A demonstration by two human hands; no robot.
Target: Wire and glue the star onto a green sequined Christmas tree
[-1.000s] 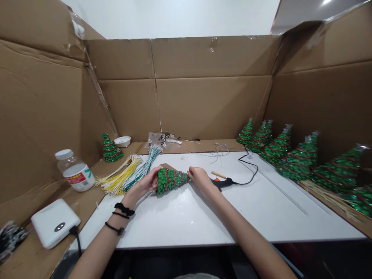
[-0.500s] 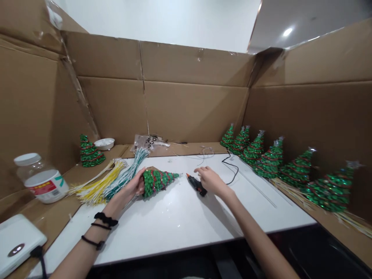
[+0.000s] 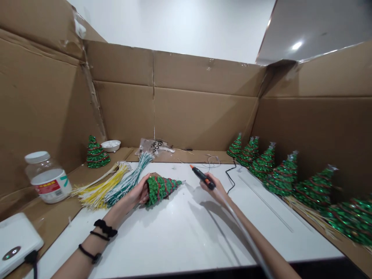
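Note:
My left hand is closed round the broad base of a small green Christmas tree with red garland, lying on its side above the white board. Its narrow tip points right, toward my other hand. My right hand grips a black hot glue gun with an orange nozzle aimed up and to the left. A long clear glue stick runs out of the gun's rear toward me. The nozzle is apart from the tree, a little above and right of its tip.
Bundles of yellow-white twist ties and green-white twist ties lie at left. Beyond are a plastic jar, a white bowl and a lone tree. Several star-topped trees line the right edge. Cardboard walls surround the board.
My right hand has picked up the glue gun from the board and raised it, its long glue stick now showing. My left hand still holds the tree. The whole view has shifted somewhat.

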